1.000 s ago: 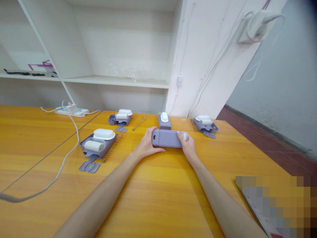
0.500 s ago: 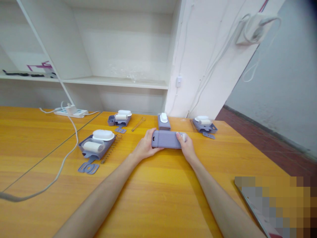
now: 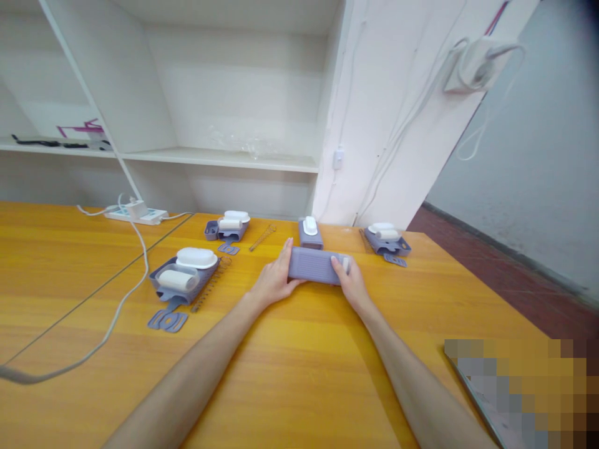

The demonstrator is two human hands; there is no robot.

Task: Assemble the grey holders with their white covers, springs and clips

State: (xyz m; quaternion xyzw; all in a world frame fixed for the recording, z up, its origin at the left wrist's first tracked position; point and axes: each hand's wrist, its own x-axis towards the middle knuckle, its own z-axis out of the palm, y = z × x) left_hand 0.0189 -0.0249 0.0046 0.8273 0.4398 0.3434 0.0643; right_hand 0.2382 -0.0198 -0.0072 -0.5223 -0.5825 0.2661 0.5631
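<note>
- I hold a lavender ribbed plastic case (image 3: 314, 266) between both hands, lying lengthwise across the orange wooden table (image 3: 299, 374) in front of me.
- My left hand (image 3: 272, 280) is clamped on the case's left end, fingers up along its far side and thumb at the near edge.
- My right hand (image 3: 349, 284) grips the right end, fingers curled over the top beside a small white part (image 3: 346, 263) at that end.
- Just behind the case stands another closed lavender case (image 3: 309, 232) with a white oval piece on top.
- To the right, near the table's far edge, sits an open lavender tray (image 3: 387, 242) with white parts in it.
- To my left lies a larger open tray (image 3: 181, 280) holding a white roller and a white oval lid, with a flat lavender piece (image 3: 167, 320) just in front of it and a metal spring (image 3: 211, 282) beside it.
- Further back is a third open tray (image 3: 227, 227), another spring (image 3: 262, 237) near it.
- A white power strip (image 3: 136, 215) lies at the back left, its cable (image 3: 122, 305) trailing across the table.
</note>
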